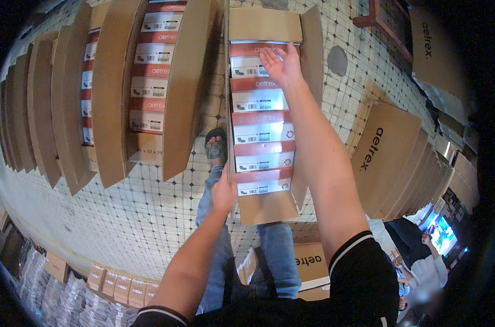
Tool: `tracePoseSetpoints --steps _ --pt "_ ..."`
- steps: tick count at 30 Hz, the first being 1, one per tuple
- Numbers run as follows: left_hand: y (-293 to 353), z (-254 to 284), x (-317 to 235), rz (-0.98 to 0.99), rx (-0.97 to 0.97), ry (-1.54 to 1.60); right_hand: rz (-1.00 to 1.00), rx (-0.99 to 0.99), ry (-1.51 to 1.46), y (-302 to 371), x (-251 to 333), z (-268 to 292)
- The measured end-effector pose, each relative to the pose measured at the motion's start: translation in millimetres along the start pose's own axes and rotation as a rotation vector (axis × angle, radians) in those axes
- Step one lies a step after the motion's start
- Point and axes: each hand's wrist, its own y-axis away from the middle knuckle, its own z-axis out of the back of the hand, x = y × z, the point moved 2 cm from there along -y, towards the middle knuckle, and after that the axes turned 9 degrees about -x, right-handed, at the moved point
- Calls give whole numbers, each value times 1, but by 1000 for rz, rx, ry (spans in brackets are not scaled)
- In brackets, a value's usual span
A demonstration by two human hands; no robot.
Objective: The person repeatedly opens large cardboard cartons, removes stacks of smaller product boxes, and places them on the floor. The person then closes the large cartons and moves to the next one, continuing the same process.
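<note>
In front of me stands an open cardboard carton (266, 208) with its flaps spread. Inside is a row of several shoeboxes (263, 132), red on top with white labelled ends. My right hand (282, 64) is over the far end of the row, palm partly turned up and fingers apart, by the farthest shoebox and the far flap (265, 24). It holds nothing. At the near left side of the carton, my left hand (224, 192) grips the upright left flap; some of its fingers are hidden.
To the left stand several more open cartons (149, 155) in a row, some showing shoeboxes. Folded cartons (386, 155) lean at the right. A red metal frame (375, 19) is at the far right. A person (424, 272) is near a lit screen (442, 235). The floor (149, 218) is tiled.
</note>
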Motion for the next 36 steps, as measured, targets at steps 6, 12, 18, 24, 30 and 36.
tracePoseSetpoints --steps 6,12,18,24,30,36 --pt "-2 2 0 -10 32 58 -10 -260 71 -27 13 -42" --pt "-5 6 -2 -24 80 68 234 -49 295 -39 76 -117" --pt "-4 5 -1 -23 73 66 455 40 695 -78 89 -148" --pt "-3 2 0 -51 23 69 1197 31 1324 45 56 -40" --pt "-2 1 -2 -41 0 51 995 -406 1595 182 -1 146" --pt "0 0 -10 -47 -38 1 540 -550 1590 206 -26 244"
